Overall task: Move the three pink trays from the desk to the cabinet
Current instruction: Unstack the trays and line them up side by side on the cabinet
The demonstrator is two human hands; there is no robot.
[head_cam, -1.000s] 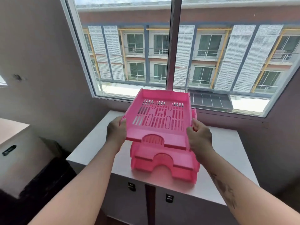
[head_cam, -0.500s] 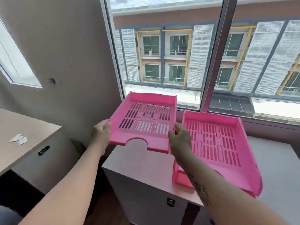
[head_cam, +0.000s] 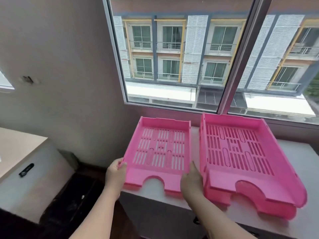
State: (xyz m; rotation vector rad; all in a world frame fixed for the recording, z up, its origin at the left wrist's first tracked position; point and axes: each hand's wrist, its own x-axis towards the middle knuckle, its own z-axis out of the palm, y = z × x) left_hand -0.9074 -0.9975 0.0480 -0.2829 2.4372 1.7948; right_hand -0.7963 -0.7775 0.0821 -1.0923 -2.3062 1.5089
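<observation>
A single pink slotted tray (head_cam: 160,152) lies on the left end of the white cabinet top (head_cam: 293,152). My left hand (head_cam: 115,175) grips its left front edge and my right hand (head_cam: 192,181) grips its right front edge. Just to the right, a stack of two pink trays (head_cam: 241,163) rests on the same top, one nested over the other, touching my right hand's side. The single tray's front overhangs the cabinet edge slightly.
A large window (head_cam: 189,57) runs right behind the cabinet. A grey wall (head_cam: 60,75) stands on the left. A beige desk (head_cam: 15,150) with a black handle sits lower left, with a dark gap of floor between it and the cabinet.
The tray was held in the air above the stack, then carried left; now it sits low on the cabinet top beside the stack. My view has tilted down and right.
</observation>
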